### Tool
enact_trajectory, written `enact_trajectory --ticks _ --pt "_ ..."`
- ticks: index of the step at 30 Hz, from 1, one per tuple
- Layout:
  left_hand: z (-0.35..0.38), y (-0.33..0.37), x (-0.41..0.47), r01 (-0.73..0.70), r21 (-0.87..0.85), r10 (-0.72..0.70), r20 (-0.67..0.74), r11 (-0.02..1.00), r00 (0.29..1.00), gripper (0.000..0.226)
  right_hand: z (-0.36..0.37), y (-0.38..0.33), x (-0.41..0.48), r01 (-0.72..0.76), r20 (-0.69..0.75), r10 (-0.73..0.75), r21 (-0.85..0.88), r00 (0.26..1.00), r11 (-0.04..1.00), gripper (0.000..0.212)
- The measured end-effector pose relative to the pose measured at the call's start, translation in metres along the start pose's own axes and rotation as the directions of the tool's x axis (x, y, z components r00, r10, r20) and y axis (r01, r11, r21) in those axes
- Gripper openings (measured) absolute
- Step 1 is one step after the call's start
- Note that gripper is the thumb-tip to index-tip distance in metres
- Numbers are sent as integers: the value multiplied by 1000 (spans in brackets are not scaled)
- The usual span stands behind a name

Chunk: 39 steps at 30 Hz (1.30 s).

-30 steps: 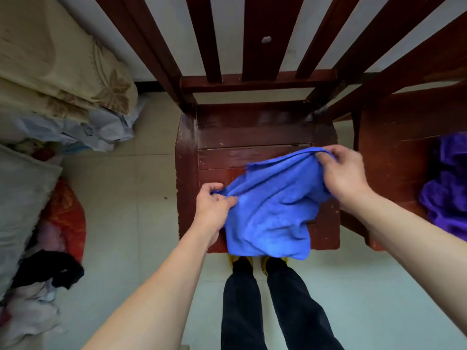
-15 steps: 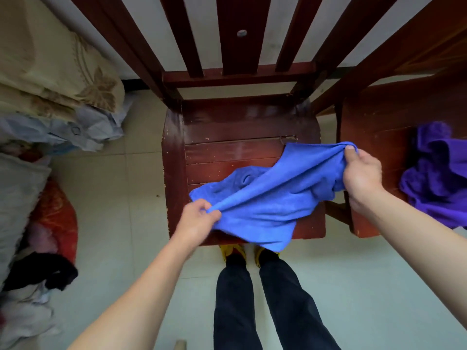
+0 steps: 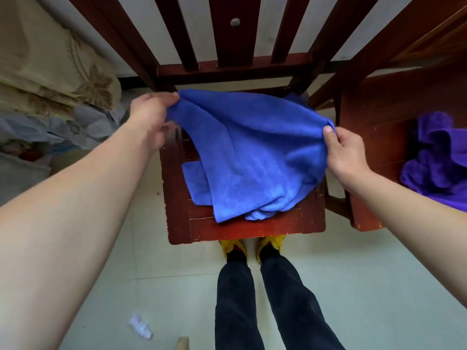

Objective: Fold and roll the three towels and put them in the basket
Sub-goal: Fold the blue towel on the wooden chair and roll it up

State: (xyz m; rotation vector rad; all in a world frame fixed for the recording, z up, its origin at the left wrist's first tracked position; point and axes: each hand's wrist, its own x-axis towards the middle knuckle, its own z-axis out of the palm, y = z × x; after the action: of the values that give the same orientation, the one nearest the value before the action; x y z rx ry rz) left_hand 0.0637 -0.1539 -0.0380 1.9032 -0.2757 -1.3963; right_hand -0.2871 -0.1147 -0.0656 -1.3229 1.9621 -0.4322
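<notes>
A blue towel (image 3: 252, 152) is stretched in the air above the seat of a dark red wooden chair (image 3: 252, 227). My left hand (image 3: 151, 117) grips its upper left corner near the chair's back. My right hand (image 3: 346, 152) pinches the right corner over the seat's right edge. The towel's lower part droops and bunches on the seat. A purple towel (image 3: 434, 160) lies crumpled on a second wooden seat at the right. No basket is in view.
The chair back's slats (image 3: 235, 34) rise behind the towel. Beige bedding (image 3: 50, 64) and piled cloth fill the left side. My legs and yellow shoes (image 3: 252, 246) stand in front of the chair. A small plastic bottle (image 3: 140, 325) lies on the pale tiled floor.
Both hands have lifted the blue towel and spread it wider. My left hand went up and back toward the chair's back; the right hand kept its corner at the right.
</notes>
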Motion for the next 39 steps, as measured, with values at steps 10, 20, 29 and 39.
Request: enact_trajectory --ticks 10,20,29,39 --pt "20 -176 -80 332 132 -306 -185 934 934 37 10 32 -24 -327 243 316 4 917 945 25" --pt "-1 -163 -99 86 110 -40 -369 990 929 34 -21 12 -52 -63 -3 64 38 998 997 28" --pt "-2 -63 -18 111 -172 -147 -213 979 966 14 -3 -41 39 -281 27 288 322 957 904 19" --pt "15 -154 -88 232 159 -216 -113 960 970 20 28 -1 -36 -577 339 499 186 797 795 40"
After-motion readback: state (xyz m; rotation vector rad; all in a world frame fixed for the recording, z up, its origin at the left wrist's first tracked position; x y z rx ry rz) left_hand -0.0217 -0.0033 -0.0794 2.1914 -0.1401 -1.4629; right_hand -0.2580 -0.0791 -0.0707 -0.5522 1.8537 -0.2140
